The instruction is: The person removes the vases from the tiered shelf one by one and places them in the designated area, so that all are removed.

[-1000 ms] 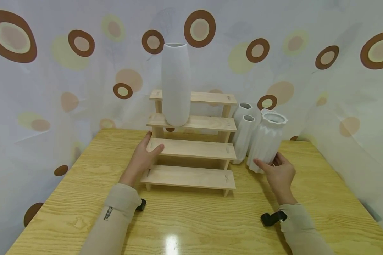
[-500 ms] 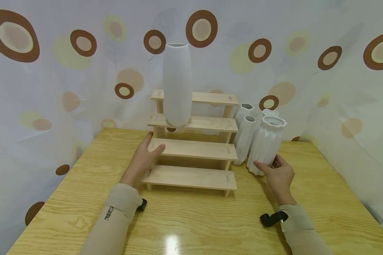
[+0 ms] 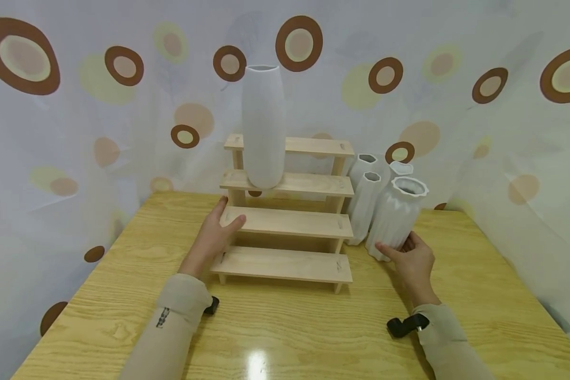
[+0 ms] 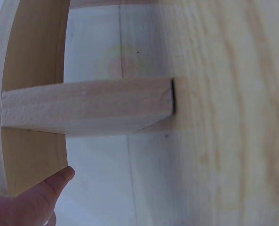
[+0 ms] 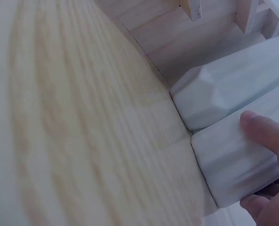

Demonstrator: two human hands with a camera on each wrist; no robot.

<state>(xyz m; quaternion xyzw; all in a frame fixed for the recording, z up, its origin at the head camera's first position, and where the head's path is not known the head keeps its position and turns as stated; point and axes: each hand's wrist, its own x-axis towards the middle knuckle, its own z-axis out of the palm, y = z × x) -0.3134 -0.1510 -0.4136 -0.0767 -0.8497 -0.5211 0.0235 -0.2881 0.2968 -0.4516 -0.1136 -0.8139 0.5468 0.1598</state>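
A four-tier wooden step stand [image 3: 285, 221] stands on the table. My left hand [image 3: 214, 230] grips its left end, with the thumb [image 3: 238, 221] over the second step from the bottom. In the left wrist view, a fingertip [image 4: 69, 173] shows at the edge of a board [image 4: 31, 160]. To the right of the stand, my right hand [image 3: 413, 261] holds a white fluted vase [image 3: 395, 221] low near its base. The thumb [image 5: 261, 129] lies on the near side, the fingers partly hidden behind. The vase leans slightly right, its base at the tabletop [image 5: 106, 141].
A tall white vase [image 3: 264, 126] stands on the stand's third step. Close left of the held vase is a slim white twisted vase [image 3: 363, 208]. Behind them are another white vase [image 3: 358, 168] and one with a wavy rim [image 3: 401, 168]. A patterned curtain [image 3: 138, 111] hangs behind.
The fluted vase's rim has come lower and nearer, showing more of the wavy-rimmed vase behind. My right hand has shifted slightly with it. My left hand keeps its place on the stand.
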